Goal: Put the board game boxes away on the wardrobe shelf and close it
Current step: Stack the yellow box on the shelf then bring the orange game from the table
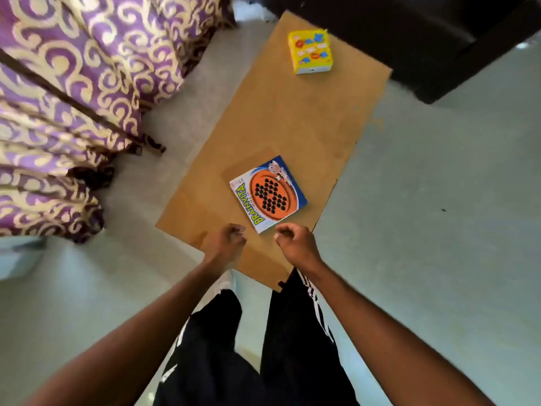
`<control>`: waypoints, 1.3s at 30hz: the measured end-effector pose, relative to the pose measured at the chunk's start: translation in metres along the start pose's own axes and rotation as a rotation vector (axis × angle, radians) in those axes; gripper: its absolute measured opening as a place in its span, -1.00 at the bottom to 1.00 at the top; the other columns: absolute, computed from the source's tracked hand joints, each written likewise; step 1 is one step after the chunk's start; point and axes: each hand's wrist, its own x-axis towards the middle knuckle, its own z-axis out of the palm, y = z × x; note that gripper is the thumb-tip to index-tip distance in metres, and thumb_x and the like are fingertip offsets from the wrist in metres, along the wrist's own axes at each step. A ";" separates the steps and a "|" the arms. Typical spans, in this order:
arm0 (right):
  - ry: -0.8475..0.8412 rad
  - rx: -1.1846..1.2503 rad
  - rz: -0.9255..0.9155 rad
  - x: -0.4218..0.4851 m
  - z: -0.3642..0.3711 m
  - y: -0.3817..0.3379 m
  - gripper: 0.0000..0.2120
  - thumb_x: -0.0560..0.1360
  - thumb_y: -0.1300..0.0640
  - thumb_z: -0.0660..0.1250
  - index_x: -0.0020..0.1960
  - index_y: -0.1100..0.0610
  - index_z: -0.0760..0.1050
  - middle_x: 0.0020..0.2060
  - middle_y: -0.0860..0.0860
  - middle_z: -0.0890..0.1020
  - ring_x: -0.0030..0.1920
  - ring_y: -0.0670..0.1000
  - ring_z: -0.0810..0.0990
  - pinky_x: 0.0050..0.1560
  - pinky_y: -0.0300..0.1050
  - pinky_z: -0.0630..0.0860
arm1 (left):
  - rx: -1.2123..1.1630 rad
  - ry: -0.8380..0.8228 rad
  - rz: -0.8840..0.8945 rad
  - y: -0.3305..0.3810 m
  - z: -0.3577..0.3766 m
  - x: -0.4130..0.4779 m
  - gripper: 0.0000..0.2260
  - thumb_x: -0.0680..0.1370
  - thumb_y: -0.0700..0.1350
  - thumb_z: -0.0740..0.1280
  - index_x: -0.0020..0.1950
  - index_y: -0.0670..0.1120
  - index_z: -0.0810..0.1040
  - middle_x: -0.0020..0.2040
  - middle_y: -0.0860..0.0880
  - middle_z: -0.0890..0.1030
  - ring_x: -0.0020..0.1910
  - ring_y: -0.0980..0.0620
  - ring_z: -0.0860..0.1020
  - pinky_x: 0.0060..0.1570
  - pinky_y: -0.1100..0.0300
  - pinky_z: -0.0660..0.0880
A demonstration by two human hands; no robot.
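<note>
Brainvita box (268, 194), flat, orange pegboard cover

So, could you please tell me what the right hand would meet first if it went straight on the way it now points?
Most likely the near corner of the Brainvita box, lying flat on the cardboard sheet just ahead of the right hand; how high the hand hovers is unclear.

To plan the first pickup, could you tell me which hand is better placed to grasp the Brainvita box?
Right, narrowly. The left hand and right hand both hover empty beside the near corner of the Brainvita box, but most of the box lies toward the right.
</note>
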 end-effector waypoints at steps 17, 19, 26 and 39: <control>-0.421 -0.581 -0.138 0.231 -0.016 0.004 -0.28 0.38 0.21 0.37 0.48 -0.08 0.22 0.40 0.09 0.29 0.32 0.05 0.38 0.38 -0.02 0.39 | -1.025 0.747 -0.867 0.027 0.129 0.155 -0.67 0.48 -0.25 0.32 0.25 -0.19 0.52 0.06 -0.11 0.59 0.00 -0.07 0.56 -0.05 0.09 0.51; -0.495 -0.524 -0.094 0.227 -0.024 0.006 -0.45 0.39 0.21 0.36 0.35 -0.03 0.38 0.23 0.03 0.52 0.08 -0.03 0.57 0.23 -0.05 0.53 | -0.891 0.788 -0.665 0.028 0.118 0.156 -0.57 0.48 -0.29 0.36 0.35 -0.16 0.45 0.18 -0.06 0.58 0.11 -0.05 0.56 0.02 0.17 0.49; -0.336 -0.707 -0.220 0.256 -0.021 -0.016 -0.23 0.41 0.09 0.44 0.51 0.11 0.15 0.43 0.10 0.26 0.47 0.12 0.22 0.39 0.08 0.36 | -0.717 0.499 -0.614 0.006 0.106 0.158 -0.62 0.51 -0.21 0.37 0.31 -0.20 0.44 0.20 -0.14 0.59 0.01 -0.01 0.55 -0.12 0.20 0.46; -0.483 -0.458 -0.094 0.194 -0.017 -0.002 -0.38 0.37 0.29 0.51 0.35 0.09 0.36 0.23 0.04 0.46 0.13 0.08 0.60 -0.10 0.04 0.69 | -0.856 0.353 -0.476 -0.033 0.127 0.058 -0.61 0.51 -0.28 0.35 0.33 -0.15 0.45 0.15 -0.08 0.60 0.12 -0.05 0.56 0.06 0.13 0.53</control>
